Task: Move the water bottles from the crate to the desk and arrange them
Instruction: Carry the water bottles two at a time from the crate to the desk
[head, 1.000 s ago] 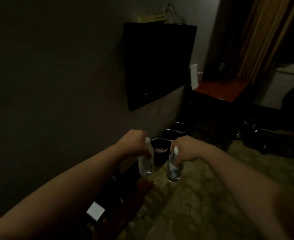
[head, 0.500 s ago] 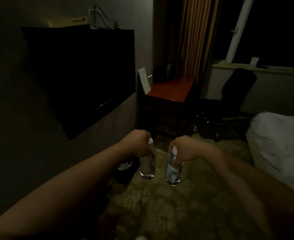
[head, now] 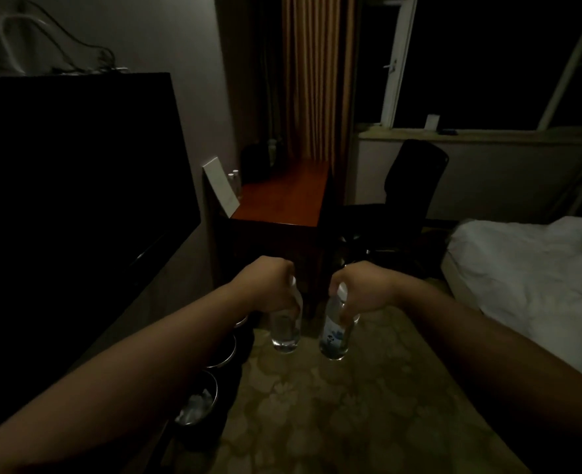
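My left hand (head: 268,285) grips a clear water bottle (head: 285,331) by its upper part, white cap showing by the thumb. My right hand (head: 361,289) holds a second clear bottle (head: 334,336) with a blue-and-white label, also near the neck. Both bottles hang upright in the air over the carpet, side by side and apart. Ahead stands the reddish-brown wooden desk (head: 289,196), beyond both hands. Two small white-capped bottles (head: 233,177) stand at the desk's back left. The crate is not in view.
A dark TV (head: 70,186) fills the left wall. A white card (head: 221,186) leans on the desk's left edge. Several round bins (head: 200,401) line the floor at left. A black office chair (head: 409,186) stands right of the desk, a white bed (head: 529,278) further right.
The view has swung right and moved forward along the wall; the desk is nearer and more central. Both hands still carry their bottles in the same grip.
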